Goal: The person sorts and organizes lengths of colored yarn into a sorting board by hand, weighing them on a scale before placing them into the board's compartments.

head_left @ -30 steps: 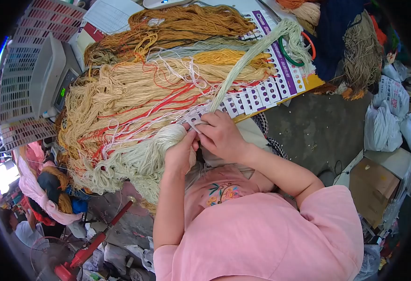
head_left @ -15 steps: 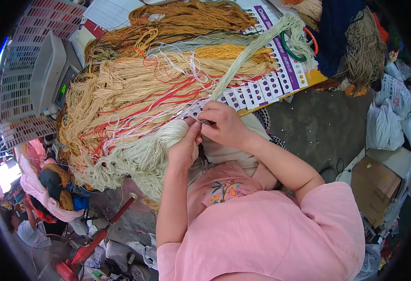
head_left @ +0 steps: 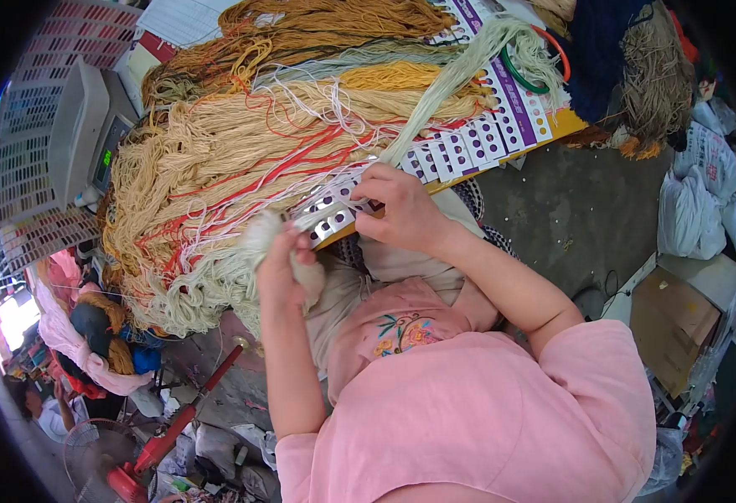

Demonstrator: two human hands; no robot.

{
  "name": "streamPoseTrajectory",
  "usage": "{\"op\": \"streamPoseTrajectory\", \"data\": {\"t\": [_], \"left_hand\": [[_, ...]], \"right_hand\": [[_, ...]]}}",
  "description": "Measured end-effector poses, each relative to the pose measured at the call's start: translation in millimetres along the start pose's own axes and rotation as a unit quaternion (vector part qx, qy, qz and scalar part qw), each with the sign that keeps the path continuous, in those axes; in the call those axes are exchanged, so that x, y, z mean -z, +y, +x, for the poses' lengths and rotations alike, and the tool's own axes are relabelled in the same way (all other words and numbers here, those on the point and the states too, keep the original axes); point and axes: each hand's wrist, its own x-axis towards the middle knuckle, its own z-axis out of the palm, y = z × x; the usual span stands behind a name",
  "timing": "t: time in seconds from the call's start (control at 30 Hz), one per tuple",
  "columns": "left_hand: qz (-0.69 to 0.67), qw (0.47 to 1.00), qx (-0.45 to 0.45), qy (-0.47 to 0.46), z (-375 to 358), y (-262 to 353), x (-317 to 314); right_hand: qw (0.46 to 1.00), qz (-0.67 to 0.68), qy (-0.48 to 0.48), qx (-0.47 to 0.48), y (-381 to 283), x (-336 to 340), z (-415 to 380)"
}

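Note:
My left hand (head_left: 279,270) is closed around a pale cream-green skein of embroidery thread (head_left: 260,236), blurred by motion, at the table's front edge. My right hand (head_left: 399,206) pinches pale thread strands that stretch across to the skein; its fingertips are partly hidden. Beneath these strands lie white thread cards with punched holes (head_left: 332,225). A long pale green hank (head_left: 445,84) runs from near my right hand up to the back right. Beige thread hanks (head_left: 209,155) with loose red and white strands cover the table to the left.
Brown hanks (head_left: 326,29) lie at the back. A scale (head_left: 91,134) and a plastic basket (head_left: 41,109) stand at the left. Below are a red fan (head_left: 146,453) and a bag of coloured yarn (head_left: 91,335). White plastic bags (head_left: 690,214) and cardboard (head_left: 674,323) are at the right.
My left hand has moved left and slightly down with the skein, away from my right hand. The thread between the hands is drawn longer, and more punched cards show beneath it.

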Motion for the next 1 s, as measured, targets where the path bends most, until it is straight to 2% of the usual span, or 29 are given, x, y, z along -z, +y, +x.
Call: {"op": "streamPoseTrajectory", "data": {"t": [0.07,0.17,0.27,0.3,0.33,0.4,0.43,0.47,0.53,0.57,0.6,0.63,0.67,0.7,0.73,0.77,0.8,0.83,0.87,0.9,0.93,0.97,1.0], "left_hand": [[0.052,0.998,0.022,0.027,-2.7,6.8,7.6],[0.197,0.979,0.023,0.055,-0.7,-0.1,-14.3],[0.130,0.991,0.007,0.014,3.2,0.2,-2.4],[0.059,0.997,0.036,-0.024,-0.2,6.5,-0.1],[0.063,0.997,0.039,-0.026,-5.6,8.7,-0.8],[-0.076,0.987,0.099,-0.100,-19.6,17.3,-2.9],[-0.096,0.979,0.081,-0.163,-21.6,18.2,2.7],[-0.096,0.979,0.080,-0.161,-19.4,17.1,5.3],[-0.154,0.955,0.107,-0.231,-8.9,16.1,1.0],[-0.095,0.961,0.110,-0.236,-3.2,12.4,-6.5],[0.060,0.970,0.096,-0.217,4.5,9.4,-18.9],[0.215,0.954,0.080,-0.192,9.9,4.3,-29.4],[0.291,0.943,0.089,-0.133,10.6,-5.3,-36.3],[0.292,0.943,0.089,-0.134,11.3,-6.5,-36.4],[0.307,0.942,0.103,-0.091,12.5,-7.3,-36.6],[0.323,0.938,0.117,-0.048,14.0,-8.8,-36.1],[0.241,0.962,0.127,-0.023,18.9,-7.6,-27.0],[0.096,0.980,0.148,-0.097,20.5,-4.2,-14.8],[-0.052,0.971,0.164,-0.167,19.4,-0.6,-5.2],[-0.077,0.962,0.173,-0.198,15.2,4.1,-6.0],[-0.033,0.963,0.183,-0.194,12.3,4.5,-7.1],[0.010,0.963,0.193,-0.190,9.1,4.0,-9.3],[0.106,0.963,0.181,-0.172,2.7,6.2,-24.1]], "right_hand": [[1.000,0.001,-0.004,0.003,0.6,-3.3,-1.0],[0.999,-0.033,-0.012,0.023,1.3,-5.3,1.0],[0.999,-0.036,-0.030,0.015,2.5,-0.4,-1.4],[0.998,-0.043,-0.038,0.022,1.3,0.1,-1.0],[0.997,-0.048,-0.044,0.030,0.5,-0.2,-0.9],[0.998,-0.049,-0.023,0.031,1.0,-2.2,-1.0],[0.998,-0.053,-0.006,0.037,1.4,-3.4,0.1],[0.998,-0.051,-0.007,0.038,3.7,-5.2,-0.1],[0.996,-0.056,0.017,0.064,9.9,-7.8,-1.2],[0.996,-0.058,0.017,0.064,10.8,-7.2,-0.7],[1.000,-0.008,-0.011,0.020,11.5,-6.1,-0.4],[0.998,0.044,-0.039,-0.025,11.7,-5.4,-0.8],[0.998,0.043,-0.039,-0.025,8.3,-3.1,0.4],[0.986,0.136,-0.019,-0.097,1.9,0.4,3.4],[0.959,0.229,0.001,-0.166,-1.4,1.9,5.6],[0.931,0.328,0.002,-0.162,9.4,-4.0,4.5],[0.905,0.393,-0.016,-0.162,10.6,-0.9,5.3],[0.874,0.457,-0.035,-0.160,10.4,3.4,5.8],[0.872,0.444,-0.060,-0.196,10.2,7.0,5.5],[0.872,0.445,-0.058,-0.196,6.2,5.6,7.4],[0.938,0.328,-0.066,-0.092,0.7,1.9,10.2],[0.977,0.200,-0.073,0.015,-2.4,-0.6,11.0],[0.991,0.088,-0.086,0.046,3.0,-4.9,8.6]]}}
